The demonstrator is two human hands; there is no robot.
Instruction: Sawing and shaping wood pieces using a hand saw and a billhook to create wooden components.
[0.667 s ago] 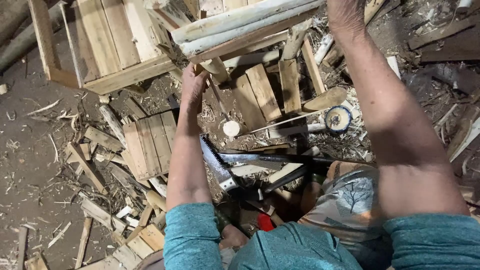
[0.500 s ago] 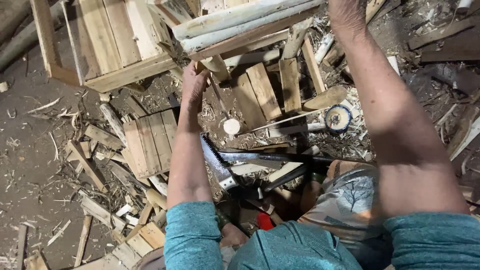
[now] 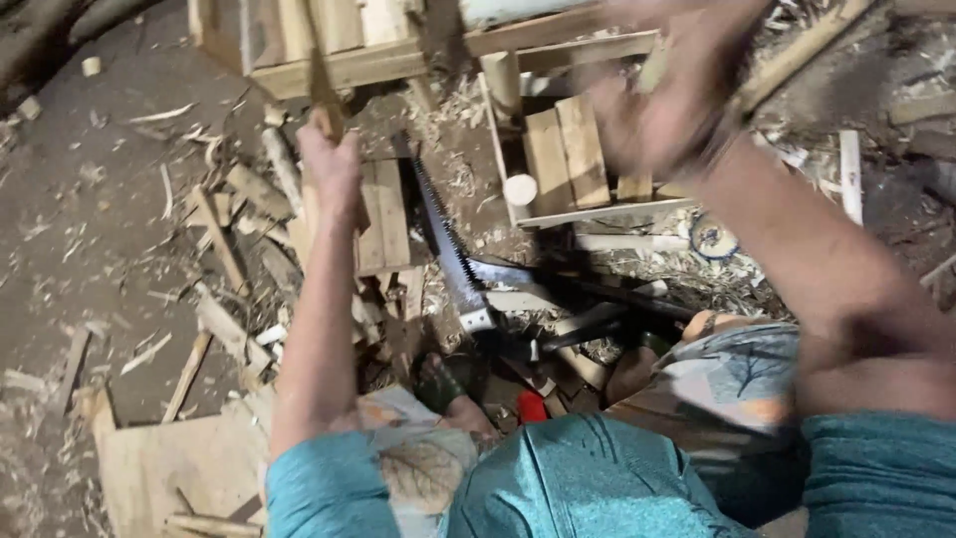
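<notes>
My left hand (image 3: pixel 334 169) is stretched out ahead, shut around the lower end of a thin wooden strip (image 3: pixel 321 85) that stands nearly upright. My right hand (image 3: pixel 677 105) is raised at the upper right and blurred by motion; whether it holds anything is unclear. Between my arms a handsaw (image 3: pixel 446 244) lies on the ground, teeth to the right, beside a dark curved blade (image 3: pixel 533 277). Short planks (image 3: pixel 566 149) sit just below the right hand. My knees in patterned cloth fill the lower edge.
A slatted wooden crate (image 3: pixel 329 55) lies at the top. A pale round wood disc (image 3: pixel 520 189), a small blue-and-white roll (image 3: pixel 714 237) and a red object (image 3: pixel 531 406) lie near the saw. Wood scraps and shavings litter the dirt floor; a plywood sheet (image 3: pixel 174 468) is at lower left.
My left hand has moved left off the plank pile and now grips a thin wooden strip. My right hand has dropped into view, moving fast. The view has shifted.
</notes>
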